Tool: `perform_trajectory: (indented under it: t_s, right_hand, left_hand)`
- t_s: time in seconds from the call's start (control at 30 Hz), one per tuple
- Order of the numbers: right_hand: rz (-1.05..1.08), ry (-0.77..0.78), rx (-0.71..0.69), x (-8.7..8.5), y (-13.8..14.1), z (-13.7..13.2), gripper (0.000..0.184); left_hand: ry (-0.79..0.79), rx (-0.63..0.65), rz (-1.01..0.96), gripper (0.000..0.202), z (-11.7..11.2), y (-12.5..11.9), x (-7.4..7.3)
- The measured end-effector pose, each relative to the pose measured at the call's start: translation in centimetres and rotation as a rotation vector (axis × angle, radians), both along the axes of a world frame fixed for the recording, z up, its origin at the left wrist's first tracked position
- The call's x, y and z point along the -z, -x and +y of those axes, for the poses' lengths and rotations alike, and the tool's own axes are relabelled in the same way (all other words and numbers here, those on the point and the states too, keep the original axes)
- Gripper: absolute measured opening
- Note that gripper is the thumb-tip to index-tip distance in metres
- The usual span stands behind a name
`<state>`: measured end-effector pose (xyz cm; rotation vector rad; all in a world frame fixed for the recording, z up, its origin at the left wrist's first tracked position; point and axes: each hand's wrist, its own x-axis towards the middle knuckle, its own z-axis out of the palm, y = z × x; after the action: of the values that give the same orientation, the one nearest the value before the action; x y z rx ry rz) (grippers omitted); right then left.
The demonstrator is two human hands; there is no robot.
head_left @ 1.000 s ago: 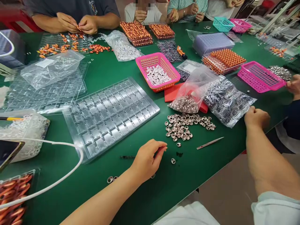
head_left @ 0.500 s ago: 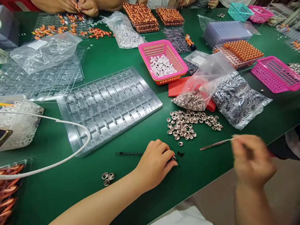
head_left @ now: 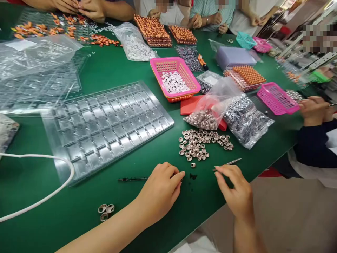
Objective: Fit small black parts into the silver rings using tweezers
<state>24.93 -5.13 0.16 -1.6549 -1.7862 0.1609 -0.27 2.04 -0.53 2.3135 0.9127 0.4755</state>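
My left hand (head_left: 160, 189) rests on the green table (head_left: 126, 70) with its fingers curled and its fingertips pinched together; what they hold is hidden. Small black bits (head_left: 193, 176) lie just to its right, and a thin black strip (head_left: 130, 179) to its left. My right hand (head_left: 235, 191) is closed on the silver tweezers (head_left: 231, 162), which lie flat on the table. A loose pile of small metal cups (head_left: 200, 144) sits just beyond both hands, with one stray cup (head_left: 193, 164) nearest them.
A clear compartment tray (head_left: 105, 123) lies left of centre. An open bag of metal cups (head_left: 207, 117), a bag of dark parts (head_left: 244, 119) and two pink baskets (head_left: 173, 79) (head_left: 276, 98) stand behind. Three cups (head_left: 105, 209) and a white cable (head_left: 39, 200) lie near left. A co-worker's hand (head_left: 313, 109) works at right; others sit opposite.
My right hand came back from the bags on the right and closed on the tweezers. My left hand covered the single cup near the black bits, which no longer shows.
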Motion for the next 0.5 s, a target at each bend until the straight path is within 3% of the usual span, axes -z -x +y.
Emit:
perform_trajectory:
  t_s: [0.07,0.17,0.33,0.4,0.5]
  right_hand:
    - [-0.106,-0.028,0.094,-0.1,-2.6,-0.4,0.022]
    - [-0.249,0.010,0.066,0.7,-6.2,-0.7,0.024]
    - [-0.447,-0.071,-0.018,4.5,-11.0,0.6,0.029]
    - [-0.422,-0.071,-0.064,5.7,-12.4,1.2,0.030]
    - [-0.272,0.063,-0.077,6.5,-13.6,1.7,0.025]
  left_hand:
    - [0.034,-0.004,0.033,0.029,-0.1,-0.1,0.0]
    - [0.059,-0.015,0.073,0.030,-0.4,-0.3,-0.1]
    - [0.051,-0.049,0.091,0.026,-0.5,-0.3,0.2]
    - [0.038,-0.047,0.075,0.028,-0.4,-0.3,0.5]
    - [0.040,-0.049,0.069,0.028,-0.3,-0.3,1.0]
